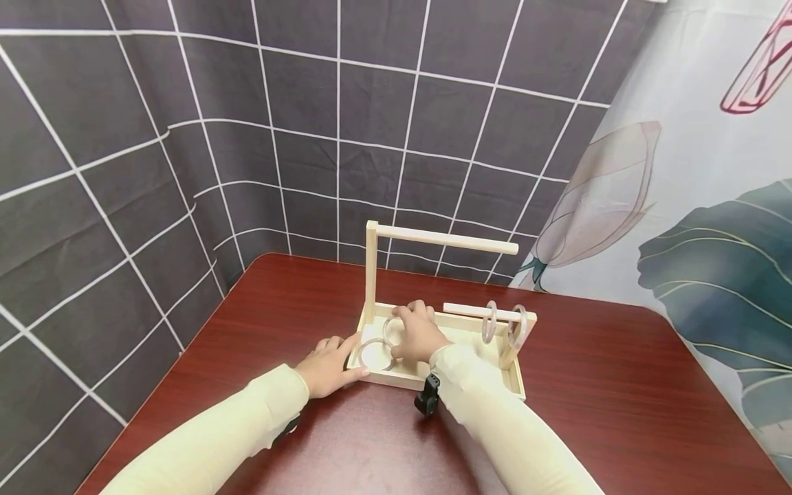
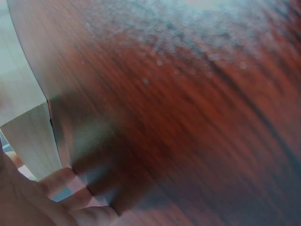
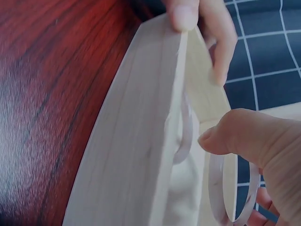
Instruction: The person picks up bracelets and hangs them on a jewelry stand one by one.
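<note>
A pale wooden tray stand (image 1: 396,379) sits on the table, with a tall post and rod at its left and a lower rod at its right. My left hand (image 1: 331,364) rests against the tray's left end, fingers spread, thumb (image 3: 183,18) on the rim at the corner. Inside the tray a pale, translucent bangle (image 1: 376,355) lies near the left end. My right hand (image 1: 419,333) reaches into the tray and holds another bangle (image 3: 216,188) between thumb and fingers. Two more bangles (image 1: 489,323) hang on the lower rod.
The tall rod (image 1: 445,238) runs above and behind my right hand, its free end to the right. The lower rod (image 1: 460,311) points left from its short post. A reddish-brown table (image 1: 606,385) carries the stand; a dark grid-patterned curtain (image 1: 371,103) hangs behind.
</note>
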Demonstrator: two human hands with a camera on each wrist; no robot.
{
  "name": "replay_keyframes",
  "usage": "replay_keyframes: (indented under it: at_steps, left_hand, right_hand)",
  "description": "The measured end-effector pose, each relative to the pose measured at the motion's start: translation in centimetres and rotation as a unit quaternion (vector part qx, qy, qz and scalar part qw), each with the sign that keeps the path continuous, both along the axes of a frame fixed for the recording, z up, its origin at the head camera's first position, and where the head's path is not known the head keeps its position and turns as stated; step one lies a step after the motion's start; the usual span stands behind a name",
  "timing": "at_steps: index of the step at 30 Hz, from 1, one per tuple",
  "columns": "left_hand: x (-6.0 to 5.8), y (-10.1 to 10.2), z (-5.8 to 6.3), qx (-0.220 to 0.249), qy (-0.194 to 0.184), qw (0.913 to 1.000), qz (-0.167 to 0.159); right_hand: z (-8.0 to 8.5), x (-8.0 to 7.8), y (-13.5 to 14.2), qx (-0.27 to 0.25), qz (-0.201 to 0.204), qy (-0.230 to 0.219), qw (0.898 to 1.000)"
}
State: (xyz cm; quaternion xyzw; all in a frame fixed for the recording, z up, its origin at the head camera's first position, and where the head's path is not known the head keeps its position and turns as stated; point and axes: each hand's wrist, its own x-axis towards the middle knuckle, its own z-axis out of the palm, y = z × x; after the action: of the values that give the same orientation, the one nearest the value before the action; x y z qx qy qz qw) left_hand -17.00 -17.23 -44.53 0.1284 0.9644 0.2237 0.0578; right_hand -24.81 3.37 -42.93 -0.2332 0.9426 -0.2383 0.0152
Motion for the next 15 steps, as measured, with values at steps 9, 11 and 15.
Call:
replay_keyframes:
  at_steps: [9, 11, 15]
  left_hand:
    - [0.2, 0.1, 0.4, -0.001, -0.015, 0.9999, 0.001]
    - [0.1, 0.1, 0.3, -0.002, -0.017, 0.9998, 0.002]
    - [0.0, 0.1, 0.3, -0.004, -0.014, 0.9999, -0.001]
  right_hand:
    - [2.1, 2.1, -0.3, -0.049, 0.023, -0.004, 0.999]
    - [2.6, 2.5, -0.3, -0.06, 0.03, -0.005, 0.998]
    - [3.6, 3.3, -0.4, -0.072, 0.045, -0.005, 0.996]
